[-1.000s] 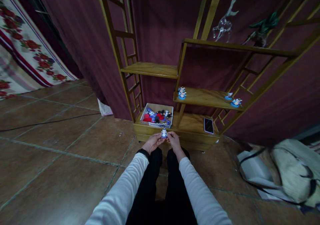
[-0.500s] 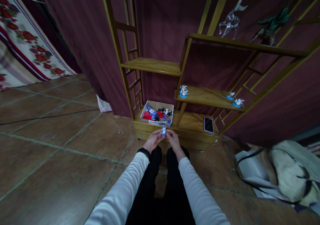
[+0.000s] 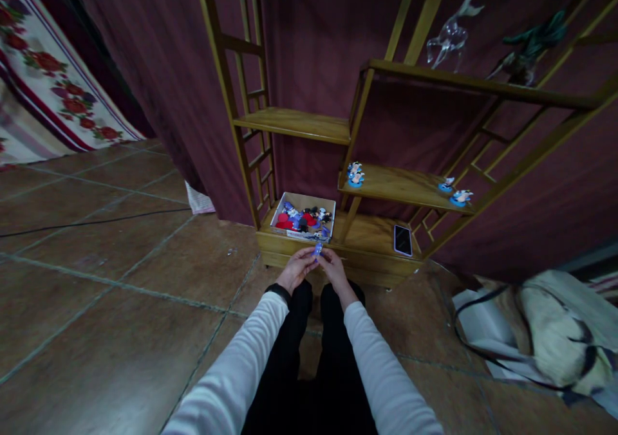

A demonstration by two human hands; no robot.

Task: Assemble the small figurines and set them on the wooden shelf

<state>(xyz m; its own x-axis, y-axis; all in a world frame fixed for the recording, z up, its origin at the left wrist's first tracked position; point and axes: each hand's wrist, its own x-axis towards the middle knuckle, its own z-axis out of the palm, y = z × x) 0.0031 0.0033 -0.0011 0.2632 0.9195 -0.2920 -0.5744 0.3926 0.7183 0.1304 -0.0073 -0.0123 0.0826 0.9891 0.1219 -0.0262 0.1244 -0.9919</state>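
Observation:
Between my two hands is a small purple-and-white figurine, gripped by the fingertips of both. My left hand closes on it from the left, with a dark band on the wrist. From the right, my right hand pinches it too. Just beyond my fingers stands an open cardboard box on the low base of a wooden shelf unit. Inside it lie several small figurines in purple, red, black and white, jumbled together.
Blue-based figurines stand on the middle shelf, at its left and right ends. A phone lies on the base. Higher up are a glass deer and a dark green ornament. A bag rests on the floor at right.
The figurine has been turned between my fingers, so it now shows a narrower side. Both hands stay in nearly the same place.

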